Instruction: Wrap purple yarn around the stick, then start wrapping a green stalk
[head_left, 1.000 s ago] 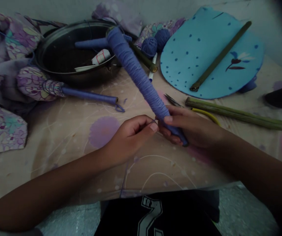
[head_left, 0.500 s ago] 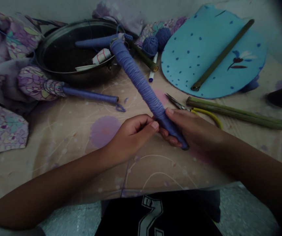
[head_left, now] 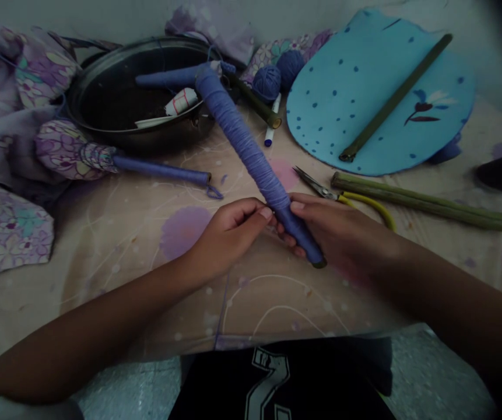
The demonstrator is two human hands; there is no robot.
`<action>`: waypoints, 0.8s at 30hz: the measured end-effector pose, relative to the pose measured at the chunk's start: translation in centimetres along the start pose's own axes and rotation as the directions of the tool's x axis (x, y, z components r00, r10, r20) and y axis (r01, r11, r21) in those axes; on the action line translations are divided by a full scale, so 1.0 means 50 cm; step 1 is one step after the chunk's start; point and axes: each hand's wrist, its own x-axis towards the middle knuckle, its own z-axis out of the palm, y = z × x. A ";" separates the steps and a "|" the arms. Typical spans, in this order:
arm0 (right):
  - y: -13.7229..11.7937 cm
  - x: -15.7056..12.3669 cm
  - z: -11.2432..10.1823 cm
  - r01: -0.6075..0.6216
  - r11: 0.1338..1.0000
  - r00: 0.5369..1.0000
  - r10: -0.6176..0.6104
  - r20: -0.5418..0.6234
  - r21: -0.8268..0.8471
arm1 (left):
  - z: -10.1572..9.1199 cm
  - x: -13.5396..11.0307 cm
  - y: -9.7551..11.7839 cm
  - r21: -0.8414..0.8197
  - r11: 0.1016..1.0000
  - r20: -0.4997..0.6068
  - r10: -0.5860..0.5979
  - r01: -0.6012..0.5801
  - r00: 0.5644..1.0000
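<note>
A long stick wound with blue-violet yarn (head_left: 241,146) lies slanted across the table, its upper end over the rim of a steel bowl. My right hand (head_left: 329,230) is shut around its lower part, with the fingers curled underneath and a dark tip showing below. My left hand (head_left: 228,233) pinches at the stick's side just beside the right hand. Any thread in those fingers is too thin to tell.
The steel bowl (head_left: 102,131) holds a second yarn-wrapped stick (head_left: 167,77) and a white spool (head_left: 181,101). Behind lie blue yarn balls (head_left: 267,83), a marker (head_left: 271,119) and a dotted blue board (head_left: 408,99). Yellow-handled pliers (head_left: 316,184) and green stalks (head_left: 425,201) lie right.
The yarn-wrapped stick has shifted, its lower end swinging left and its upper end dropping slightly. My left hand has moved up onto the stick beside my right hand.
</note>
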 end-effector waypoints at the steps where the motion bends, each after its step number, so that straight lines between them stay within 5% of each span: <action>1: 0.000 -0.001 -0.002 -0.014 1.000 1.000 0.014 0.007 -0.014 | 0.000 0.001 -0.001 0.003 1.000 -0.003 -0.004 0.004 1.000; 10: -0.011 0.006 -0.012 0.059 0.969 0.995 -0.036 0.098 -0.239 | 0.001 -0.007 0.004 0.096 0.995 0.014 0.000 -0.001 1.000; 13: -0.010 0.006 -0.004 0.077 0.973 0.993 -0.055 0.101 -0.220 | 0.001 -0.008 0.005 0.108 0.994 0.016 0.014 -0.015 1.000; 19: -0.007 0.005 -0.001 0.040 0.988 0.994 -0.055 -0.099 -0.150 | 0.003 -0.014 0.009 0.116 0.993 0.043 -0.027 0.022 0.999; 24: -0.009 0.007 -0.014 -0.016 0.989 1.000 0.017 0.004 -0.144 | 0.005 -0.018 0.012 0.074 0.996 0.065 -0.055 0.050 0.996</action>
